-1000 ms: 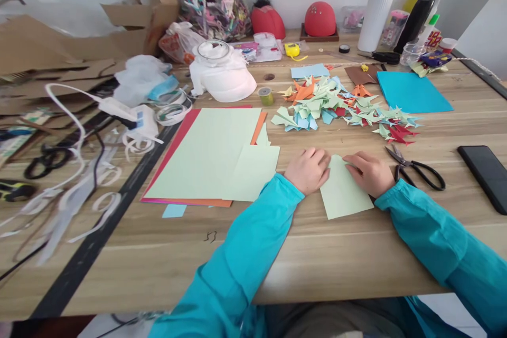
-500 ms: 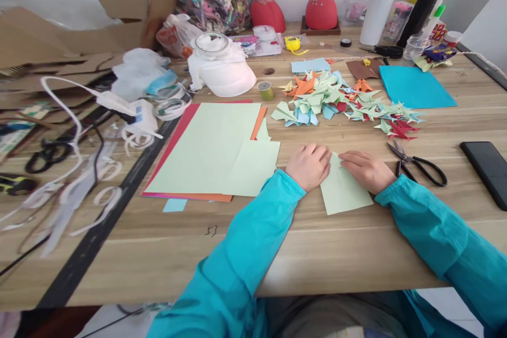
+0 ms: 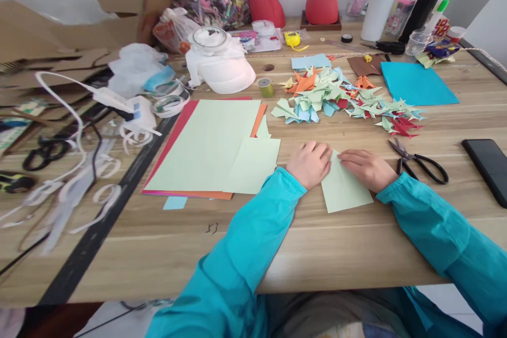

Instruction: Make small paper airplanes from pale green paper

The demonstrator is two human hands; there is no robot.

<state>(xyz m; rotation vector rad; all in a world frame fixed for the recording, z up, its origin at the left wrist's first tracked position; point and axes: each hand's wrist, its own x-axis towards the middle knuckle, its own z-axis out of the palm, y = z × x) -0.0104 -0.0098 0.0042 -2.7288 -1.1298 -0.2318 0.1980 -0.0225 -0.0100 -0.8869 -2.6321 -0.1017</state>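
A small pale green sheet of paper (image 3: 344,185) lies on the table in front of me, its far end under my fingers. My left hand (image 3: 309,162) is closed at its upper left edge, fingers curled down against it. From the other side my right hand (image 3: 367,169) presses the upper right edge, fingers together, thumb hidden. To the left is a stack of coloured paper (image 3: 198,153) with pale green on top, and another cut pale green piece (image 3: 257,166) overlaps its corner. Beyond my hands lies a pile of folded paper shapes (image 3: 328,92) in green, orange, blue and red.
Pliers and black-handled scissors (image 3: 422,162) lie right of my right hand, with a phone (image 3: 489,169) farther out. A blue sheet (image 3: 420,84) is behind them. On the left are white cables and strips (image 3: 106,169); a white-wrapped jar (image 3: 222,66) stands farther back.
The camera view has shifted slightly. Both hands stay at the top edge of the small green paper with almost no movement.
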